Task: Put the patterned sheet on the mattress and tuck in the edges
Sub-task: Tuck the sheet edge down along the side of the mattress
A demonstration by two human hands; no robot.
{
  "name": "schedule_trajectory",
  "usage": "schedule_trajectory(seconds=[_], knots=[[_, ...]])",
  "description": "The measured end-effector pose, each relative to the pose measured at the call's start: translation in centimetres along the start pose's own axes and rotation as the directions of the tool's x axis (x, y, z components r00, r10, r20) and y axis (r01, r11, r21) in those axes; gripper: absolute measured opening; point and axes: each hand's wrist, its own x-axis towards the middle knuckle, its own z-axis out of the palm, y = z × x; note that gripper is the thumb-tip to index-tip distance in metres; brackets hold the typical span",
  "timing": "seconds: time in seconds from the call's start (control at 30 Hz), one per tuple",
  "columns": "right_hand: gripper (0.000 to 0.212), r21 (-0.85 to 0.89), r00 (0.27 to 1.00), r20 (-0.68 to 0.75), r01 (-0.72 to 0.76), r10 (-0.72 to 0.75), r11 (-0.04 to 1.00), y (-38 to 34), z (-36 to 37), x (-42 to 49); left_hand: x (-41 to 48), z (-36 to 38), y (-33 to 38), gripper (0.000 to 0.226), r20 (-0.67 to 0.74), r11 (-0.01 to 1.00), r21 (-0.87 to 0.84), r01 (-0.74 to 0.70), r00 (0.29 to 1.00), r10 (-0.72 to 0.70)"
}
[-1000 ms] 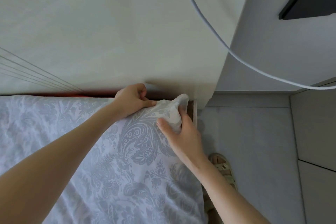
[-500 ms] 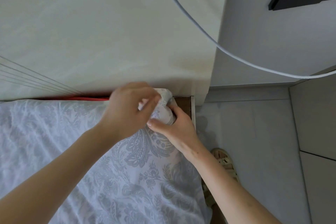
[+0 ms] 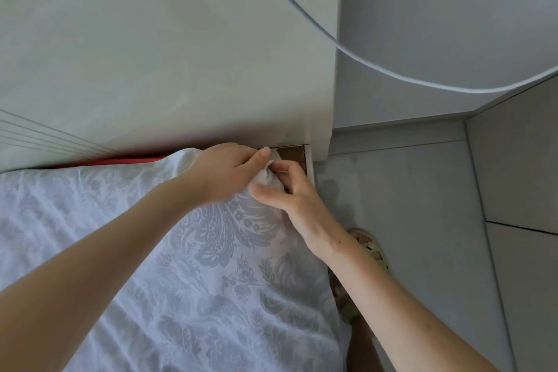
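The patterned sheet (image 3: 193, 266), white with a grey paisley print, covers the mattress across the lower left. A thin red strip of mattress edge (image 3: 120, 161) shows along the wall. At the far right corner the sheet is bunched into a wad. My left hand (image 3: 223, 170) grips this wad from the left, fingers closed over it. My right hand (image 3: 290, 190) pinches the same wad from the right, thumb underneath. The mattress corner itself is hidden under the cloth and my hands.
A brown bed-frame corner (image 3: 294, 154) with a white edge sits just beyond my hands. The pale wall (image 3: 166, 54) runs right behind the bed. Grey floor tiles (image 3: 407, 205) lie to the right, with my sandalled foot (image 3: 368, 248). A grey cable (image 3: 347, 51) hangs overhead.
Both hands have shifted together toward the far right corner of the bed, gathering the sheet corner into a tighter wad. My left hand moved over the top of the cloth.
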Motion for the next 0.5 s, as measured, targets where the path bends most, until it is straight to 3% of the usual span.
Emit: schedule_trajectory(seconds=[0.03,0.17,0.23,0.3,0.33,0.4,0.5], knots=[[0.054,-0.002,1.000,-0.013,0.009,-0.009,1.000,0.4,-0.8,-0.4,0.2,0.2,0.0,0.055,-0.008,1.000,0.012,-0.002,1.000,0.002],[0.040,-0.070,0.956,-0.292,-0.007,-0.014,0.998,3.2,-4.1,-2.0,0.0,0.3,-0.4,0.075,-0.004,0.998,0.068,-0.009,1.000,0.009],[0.025,0.005,0.976,-0.174,-0.129,0.128,0.992,4.5,-4.0,-2.2,0.2,0.4,-0.5,0.076,-0.004,0.995,0.099,-0.011,1.000,0.012],[0.038,0.142,0.952,0.040,-0.306,0.304,0.941,6.2,-2.8,-1.7,0.4,0.4,-0.7,0.080,-0.007,0.992,0.126,0.000,1.000,0.001],[0.055,0.171,0.932,0.103,-0.360,0.347,0.917,6.8,-2.4,-1.3,0.4,0.4,-0.9,0.085,-0.006,0.992,0.124,-0.005,1.000,0.006],[0.082,0.205,0.914,0.147,-0.401,0.377,0.893,7.9,-2.5,0.1,0.8,0.5,-1.0,0.090,-0.018,0.995,0.097,-0.021,1.000,0.023],[0.075,0.274,0.914,0.159,-0.404,0.373,0.873,8.6,-4.1,1.9,2.6,1.3,-0.7,0.073,0.009,0.978,0.210,-0.009,1.000,0.007]])
